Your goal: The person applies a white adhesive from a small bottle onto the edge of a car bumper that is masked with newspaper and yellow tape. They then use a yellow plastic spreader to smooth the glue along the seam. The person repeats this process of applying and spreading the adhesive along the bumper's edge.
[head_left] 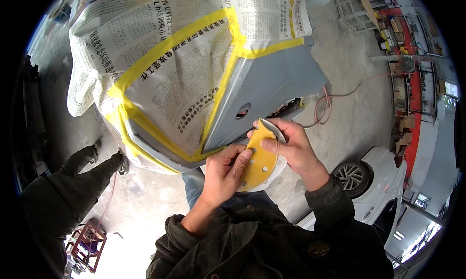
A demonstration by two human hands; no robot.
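Both hands hold a yellow sanding disc [257, 160] with punched holes, folded so that its pale backing shows along the right side. My left hand [219, 174] pinches the lower left part, thumb on the yellow face. Higher up, my right hand [295, 150] grips the other side with its thumb pressed on the yellow face and fingers behind. Just beyond them is a grey car body panel [279, 72] with an oval hole. Newspaper sheets [179, 80] cover the areas next to it, edged with yellow masking tape [235, 29].
At left stand another person's legs [80, 186] in dark trousers. A red metal stand [90, 245] is at lower left. To the right a white car [381, 182] is parked. A reddish hose [326, 104] coils on the floor beyond the panel; loaded shelves [400, 80] line the far right.
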